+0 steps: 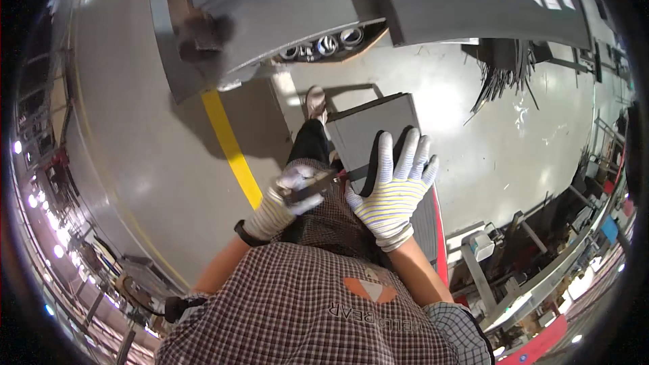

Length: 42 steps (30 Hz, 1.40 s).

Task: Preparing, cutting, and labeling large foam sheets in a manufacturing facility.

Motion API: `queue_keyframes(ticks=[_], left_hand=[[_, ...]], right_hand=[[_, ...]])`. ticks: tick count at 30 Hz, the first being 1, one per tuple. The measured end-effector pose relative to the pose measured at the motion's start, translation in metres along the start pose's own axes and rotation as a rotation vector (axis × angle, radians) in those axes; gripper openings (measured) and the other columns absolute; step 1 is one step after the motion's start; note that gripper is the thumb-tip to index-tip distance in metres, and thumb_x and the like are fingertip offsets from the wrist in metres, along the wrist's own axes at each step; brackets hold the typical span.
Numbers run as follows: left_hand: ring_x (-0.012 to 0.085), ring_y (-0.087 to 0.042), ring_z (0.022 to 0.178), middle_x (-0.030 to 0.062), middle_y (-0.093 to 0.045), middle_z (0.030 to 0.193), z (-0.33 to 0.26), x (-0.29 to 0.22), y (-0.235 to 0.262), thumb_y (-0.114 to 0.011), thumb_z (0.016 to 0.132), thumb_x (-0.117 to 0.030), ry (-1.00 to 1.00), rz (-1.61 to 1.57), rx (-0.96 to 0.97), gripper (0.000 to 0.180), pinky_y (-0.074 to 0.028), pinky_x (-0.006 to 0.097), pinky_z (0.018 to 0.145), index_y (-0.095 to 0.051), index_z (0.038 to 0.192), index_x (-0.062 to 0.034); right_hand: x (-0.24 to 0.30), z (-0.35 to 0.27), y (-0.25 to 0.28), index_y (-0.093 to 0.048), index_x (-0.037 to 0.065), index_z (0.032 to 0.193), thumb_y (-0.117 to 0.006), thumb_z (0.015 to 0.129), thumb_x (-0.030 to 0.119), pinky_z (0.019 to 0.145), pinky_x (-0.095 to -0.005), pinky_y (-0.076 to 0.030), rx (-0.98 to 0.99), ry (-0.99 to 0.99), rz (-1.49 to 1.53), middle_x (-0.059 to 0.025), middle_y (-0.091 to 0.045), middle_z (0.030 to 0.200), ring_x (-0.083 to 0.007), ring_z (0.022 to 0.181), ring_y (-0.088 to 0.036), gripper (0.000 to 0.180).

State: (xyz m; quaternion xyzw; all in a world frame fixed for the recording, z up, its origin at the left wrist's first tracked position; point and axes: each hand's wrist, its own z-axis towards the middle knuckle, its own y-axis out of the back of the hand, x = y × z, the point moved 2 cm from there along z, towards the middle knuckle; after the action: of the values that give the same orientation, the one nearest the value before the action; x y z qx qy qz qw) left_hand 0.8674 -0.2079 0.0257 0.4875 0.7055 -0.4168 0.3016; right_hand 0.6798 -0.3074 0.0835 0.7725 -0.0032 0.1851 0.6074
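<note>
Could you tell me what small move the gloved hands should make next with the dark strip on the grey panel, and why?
Probably slide the left hand further along the thin dark strip. It grips the strip's near end, while the right hand lies spread flat on the flat dark grey panel, steadying it.

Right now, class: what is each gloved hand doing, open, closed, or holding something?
Left hand: closed around a small dark tool.
Right hand: open, fingers spread flat on the grey panel.

Right hand (pixel 391 189) covers part of grey panel (pixel 370 128); small dark tool (pixel 309 189) in left hand (pixel 287 197) blurred, possibly a clamp.
</note>
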Motion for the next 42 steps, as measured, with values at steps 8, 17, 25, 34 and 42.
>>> queue_keyframes(ticks=[8,17,25,34,42], left_hand=[[0.0355,-0.062,0.108,0.0207,-0.062,0.117,0.113,-0.125,-0.057,-0.065,0.086,-0.012,-0.020,1.092,0.526,0.055,-0.048,0.043,0.094,-0.045,0.137,-0.0059],[0.0295,-0.059,0.114,0.0201,-0.061,0.121,0.205,-0.050,-0.110,-0.060,0.096,-0.036,-0.138,1.022,0.703,0.048,-0.045,0.039,0.098,-0.051,0.131,-0.0036],[0.0139,-0.060,0.098,0.0066,-0.066,0.103,0.215,-0.038,-0.115,-0.069,0.091,-0.031,-0.069,0.766,0.695,0.039,-0.047,0.031,0.092,-0.061,0.115,-0.0015],[0.0169,-0.062,0.100,0.0092,-0.067,0.108,0.216,-0.048,-0.107,-0.073,0.087,-0.029,-0.072,0.875,0.604,0.042,-0.048,0.032,0.092,-0.060,0.116,-0.0015],[0.0364,-0.060,0.106,0.0176,-0.064,0.110,0.154,-0.111,-0.102,-0.070,0.084,-0.043,-0.492,1.500,0.187,0.055,-0.043,0.047,0.099,-0.057,0.122,-0.0056]], right_hand=[[-0.014,0.012,0.049,-0.062,0.008,0.104,-0.064,0.086,0.038,0.091,-0.0494,-0.043,-0.044,0.518,0.599,-0.0144,-0.062,0.092,-0.0335,0.089,-0.061,0.035],[0.003,0.036,0.051,-0.062,0.007,0.081,-0.073,0.076,0.037,0.077,-0.0440,-0.047,0.493,0.918,0.493,-0.0081,-0.060,0.066,-0.0305,0.074,-0.062,0.032],[-0.003,0.058,0.068,-0.055,0.004,0.077,-0.062,0.080,0.015,0.040,-0.0408,-0.046,0.505,0.894,0.217,-0.0100,-0.058,0.059,-0.0302,0.052,-0.063,0.013],[-0.135,0.106,0.038,-0.068,0.013,0.077,-0.062,0.078,0.018,0.054,-0.0404,-0.050,0.358,0.508,0.024,-0.0109,-0.063,0.066,-0.0300,0.064,-0.065,0.008],[-0.218,0.080,-0.025,-0.069,0.013,0.090,-0.059,0.088,0.028,0.068,-0.0465,-0.051,0.205,-0.213,0.244,-0.0163,-0.068,0.085,-0.0378,0.079,-0.065,0.018]])
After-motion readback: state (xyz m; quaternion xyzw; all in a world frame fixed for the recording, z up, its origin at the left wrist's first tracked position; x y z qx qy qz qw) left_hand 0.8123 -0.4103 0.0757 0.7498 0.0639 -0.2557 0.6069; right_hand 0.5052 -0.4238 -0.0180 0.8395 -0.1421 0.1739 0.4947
